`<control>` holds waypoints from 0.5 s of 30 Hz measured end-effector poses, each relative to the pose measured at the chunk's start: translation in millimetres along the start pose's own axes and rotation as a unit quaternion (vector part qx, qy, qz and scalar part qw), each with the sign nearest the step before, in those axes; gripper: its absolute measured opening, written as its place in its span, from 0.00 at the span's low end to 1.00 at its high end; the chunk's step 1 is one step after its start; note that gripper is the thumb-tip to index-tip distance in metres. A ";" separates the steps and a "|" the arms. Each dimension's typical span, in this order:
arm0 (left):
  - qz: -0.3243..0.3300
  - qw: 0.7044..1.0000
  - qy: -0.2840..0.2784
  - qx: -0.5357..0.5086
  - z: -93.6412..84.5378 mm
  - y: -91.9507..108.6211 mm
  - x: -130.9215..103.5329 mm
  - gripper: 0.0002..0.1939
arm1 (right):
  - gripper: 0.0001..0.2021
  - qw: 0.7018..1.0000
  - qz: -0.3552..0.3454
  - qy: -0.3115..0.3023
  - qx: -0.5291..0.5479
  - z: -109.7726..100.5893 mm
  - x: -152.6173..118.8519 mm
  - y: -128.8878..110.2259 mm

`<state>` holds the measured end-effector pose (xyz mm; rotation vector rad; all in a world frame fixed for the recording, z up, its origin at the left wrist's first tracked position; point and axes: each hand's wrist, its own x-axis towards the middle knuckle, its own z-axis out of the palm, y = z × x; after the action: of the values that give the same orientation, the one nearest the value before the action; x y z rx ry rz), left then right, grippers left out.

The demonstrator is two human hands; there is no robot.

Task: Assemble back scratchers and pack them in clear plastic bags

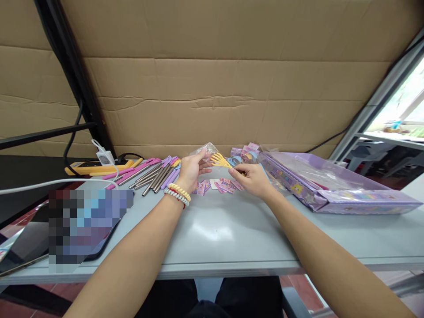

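Observation:
A yellow hand-shaped piece (pixel 220 160) is held by its lower end in my right hand (pixel 249 178), whose fingers are closed on it. My left hand (pixel 194 169) is closed on a clear plastic bag (pixel 208 149), just left of the yellow fingers. Small purple and pink printed cards (pixel 226 186) lie on the grey table (pixel 212 234) below and between both hands. Left of my left hand is a pile of metal rods (pixel 154 176) with pink, purple and yellow hand-shaped ends. Wrapped blue and pink pieces (pixel 244 153) lie behind my right hand.
At right stands an open purple box (pixel 357 201) with clear plastic inside. A blurred-out device (pixel 96 221), a white cable (pixel 59 181) and a yellow power strip (pixel 96 167) are at left. Cardboard (pixel 232 79) stands behind the table.

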<state>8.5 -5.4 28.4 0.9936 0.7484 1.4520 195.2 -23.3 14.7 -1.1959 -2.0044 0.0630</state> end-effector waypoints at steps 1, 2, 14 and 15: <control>-0.007 1.000 -0.005 0.003 0.1 -0.1 -0.3 0.12 | 0.20 1.000 -0.001 -0.001 0.002 -0.2 0.1 -0.1; -0.013 1.000 -0.013 0.007 0.3 -0.4 -0.6 0.12 | 0.20 1.000 -0.002 -0.003 0.003 -0.4 0.1 -0.4; -0.019 0.988 -0.103 0.113 1.8 -6.7 -5.7 0.18 | 0.22 1.000 0.012 -0.014 0.012 0.8 -0.4 -1.5; -0.014 0.986 -0.111 0.121 1.4 -7.0 -5.7 0.19 | 0.22 0.999 0.022 -0.017 0.019 0.7 -0.6 -1.6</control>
<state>12.7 -10.3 21.9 1.3013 0.7832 1.2203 193.7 -24.4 14.4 -1.2229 -1.9972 0.1427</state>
